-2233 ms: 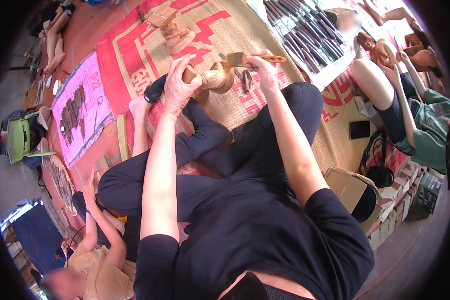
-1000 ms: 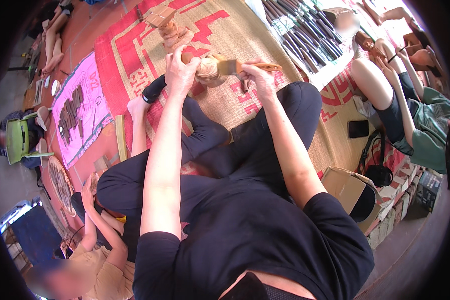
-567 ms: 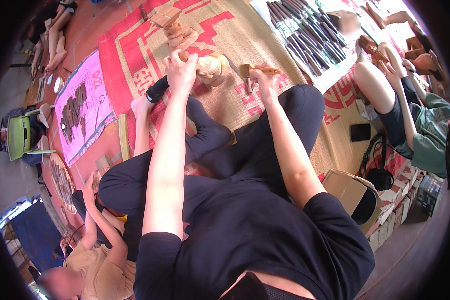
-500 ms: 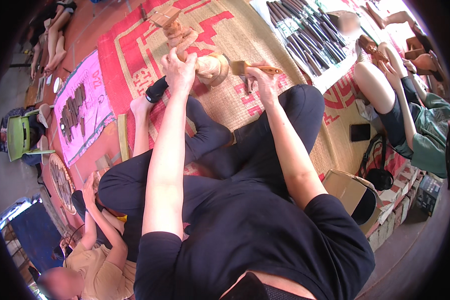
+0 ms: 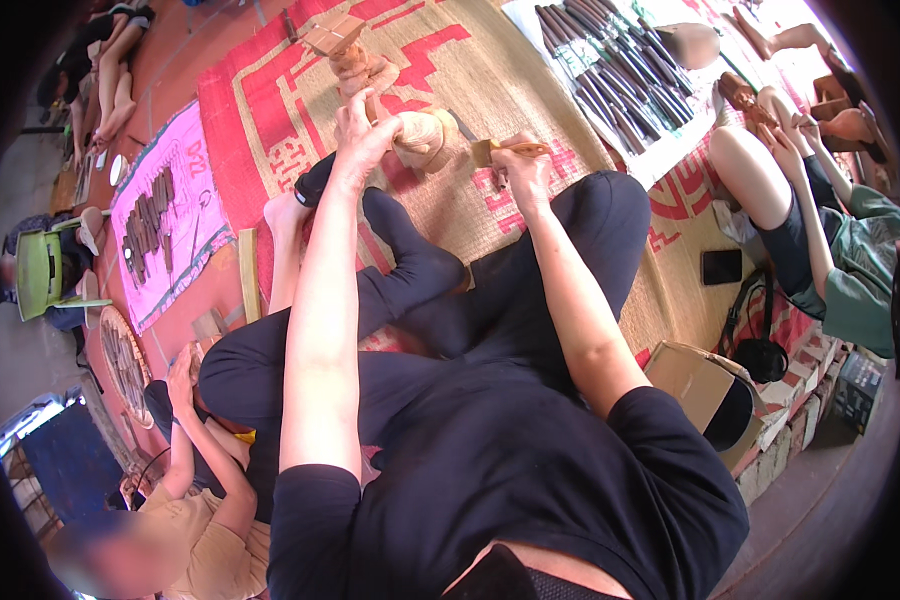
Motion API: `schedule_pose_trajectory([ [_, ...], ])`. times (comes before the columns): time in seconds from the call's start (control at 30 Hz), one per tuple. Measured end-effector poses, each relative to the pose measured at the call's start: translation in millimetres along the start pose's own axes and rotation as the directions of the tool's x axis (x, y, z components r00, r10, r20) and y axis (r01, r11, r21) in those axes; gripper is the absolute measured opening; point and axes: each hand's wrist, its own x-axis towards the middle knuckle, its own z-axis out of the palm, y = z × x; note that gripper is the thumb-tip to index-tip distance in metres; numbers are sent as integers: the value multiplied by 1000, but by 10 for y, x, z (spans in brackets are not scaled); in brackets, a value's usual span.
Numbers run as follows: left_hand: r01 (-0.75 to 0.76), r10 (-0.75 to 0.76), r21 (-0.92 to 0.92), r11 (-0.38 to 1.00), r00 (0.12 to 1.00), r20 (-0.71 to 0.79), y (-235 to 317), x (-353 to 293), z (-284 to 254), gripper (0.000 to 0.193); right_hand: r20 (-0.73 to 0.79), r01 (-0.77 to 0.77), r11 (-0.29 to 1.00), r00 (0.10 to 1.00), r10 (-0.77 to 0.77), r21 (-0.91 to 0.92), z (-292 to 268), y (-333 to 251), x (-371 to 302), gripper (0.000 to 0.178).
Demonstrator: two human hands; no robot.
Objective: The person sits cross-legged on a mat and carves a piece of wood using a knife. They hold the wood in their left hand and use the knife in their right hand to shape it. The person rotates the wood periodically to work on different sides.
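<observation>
A pale carved wooden figure (image 5: 428, 138) lies on the woven mat in front of me, its square-ended base pointing away to the upper left. My left hand (image 5: 363, 140) is wrapped around its middle, fingers curled over the wood. To the right of the figure, my right hand (image 5: 526, 172) grips a wooden-handled flat brush (image 5: 520, 149). The brush's bristle end points left toward the carving's rounded end, with a small gap between them. A dark tool (image 5: 462, 124) shows partly behind the rounded end.
Many dark-handled carving tools (image 5: 620, 80) lie on a white sheet at the upper right. More tools (image 5: 148, 228) rest on a pink cloth (image 5: 190, 215) at left. A phone (image 5: 721, 266), a cardboard box (image 5: 692, 385) and seated people with carvings are close on both sides.
My right hand and the brush have moved slightly right and down, away from the figure. My left hand has shifted a little on the wood, its fingers more raised.
</observation>
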Motion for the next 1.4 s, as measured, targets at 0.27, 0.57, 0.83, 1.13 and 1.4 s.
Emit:
schedule_pose_trajectory([
  [0.27,-31,30,28,999,998,57,82,-20,20,94,53,-66,998,996,65,5,84,-61,-12,12],
  [0.57,-124,125,224,967,992,11,244,-42,168,102,36,-29,996,999,26,82,48,98,16,14],
  [0.83,-7,8,29,1000,998,-54,164,92,135,92,128,-164,982,980,152,93,92,-103,-83,13],
  [1.13,158,-165,-190,969,986,-22,68,345,136,91,71,2,996,997,-8,85,254,61,-95,13],
  [1.4,136,-149,-158,978,986,-72,134,313,147,87,24,57,986,998,-62,156,325,-202,-153,13],
])
